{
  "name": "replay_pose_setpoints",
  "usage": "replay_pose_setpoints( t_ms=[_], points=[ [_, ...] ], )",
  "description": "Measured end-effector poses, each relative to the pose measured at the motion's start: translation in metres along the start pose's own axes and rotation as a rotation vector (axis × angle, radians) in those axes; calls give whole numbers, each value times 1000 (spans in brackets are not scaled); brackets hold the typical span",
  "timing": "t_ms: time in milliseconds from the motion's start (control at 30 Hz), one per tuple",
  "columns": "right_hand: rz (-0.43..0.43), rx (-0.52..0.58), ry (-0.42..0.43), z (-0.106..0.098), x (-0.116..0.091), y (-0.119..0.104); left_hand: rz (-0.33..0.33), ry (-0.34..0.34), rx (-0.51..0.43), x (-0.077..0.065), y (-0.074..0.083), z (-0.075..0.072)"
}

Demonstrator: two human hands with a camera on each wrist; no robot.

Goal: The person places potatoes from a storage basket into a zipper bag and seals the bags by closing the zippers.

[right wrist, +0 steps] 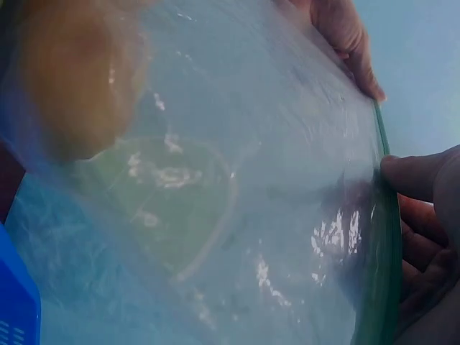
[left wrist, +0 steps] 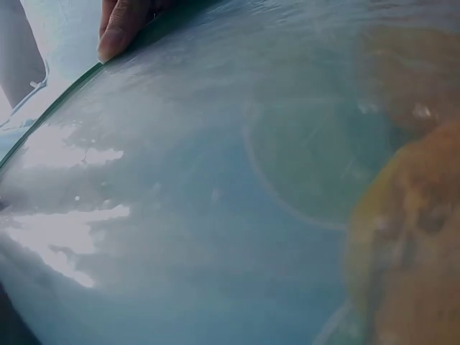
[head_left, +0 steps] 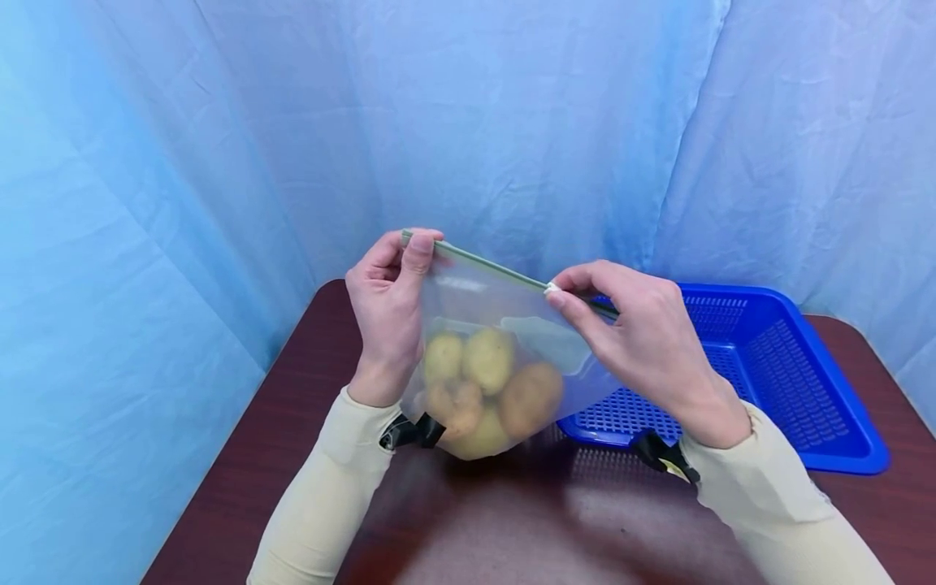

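Observation:
A clear zipper bag with several potatoes in its bottom hangs between my two hands, over the table. Its green zip strip slopes down from left to right. At the strip's upper left end, my left hand pinches the corner between thumb and fingers. My right hand pinches the strip farther right, with a small white slider at its thumb and fingertips. In the right wrist view, the right thumb presses on the green strip, and a brown potato shows through the plastic.
A blue perforated plastic basket stands on the right of the dark red-brown table, partly behind the bag and right arm. Light blue curtains hang around the table's back and left side.

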State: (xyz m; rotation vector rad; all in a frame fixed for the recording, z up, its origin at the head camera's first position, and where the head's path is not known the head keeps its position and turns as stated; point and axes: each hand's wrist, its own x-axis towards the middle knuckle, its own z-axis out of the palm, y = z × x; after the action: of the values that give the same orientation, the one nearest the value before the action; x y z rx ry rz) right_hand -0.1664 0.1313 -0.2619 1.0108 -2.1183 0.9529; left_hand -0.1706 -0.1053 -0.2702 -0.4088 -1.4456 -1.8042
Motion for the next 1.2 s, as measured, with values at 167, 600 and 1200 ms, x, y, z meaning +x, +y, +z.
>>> replay_pose_setpoints(
  t_ms=[167, 600, 1200],
  points=[
    [-14, -14, -10, -4, -4, 4, -11, 12, -16, -2, 0, 0],
    [-4, -36, 5, -14, -16, 14, -19, 32, -24, -6, -1, -1],
    [25, -53, 3, -22, -25, 19, -20, 75, -69, -6, -4, -7]
  ],
)
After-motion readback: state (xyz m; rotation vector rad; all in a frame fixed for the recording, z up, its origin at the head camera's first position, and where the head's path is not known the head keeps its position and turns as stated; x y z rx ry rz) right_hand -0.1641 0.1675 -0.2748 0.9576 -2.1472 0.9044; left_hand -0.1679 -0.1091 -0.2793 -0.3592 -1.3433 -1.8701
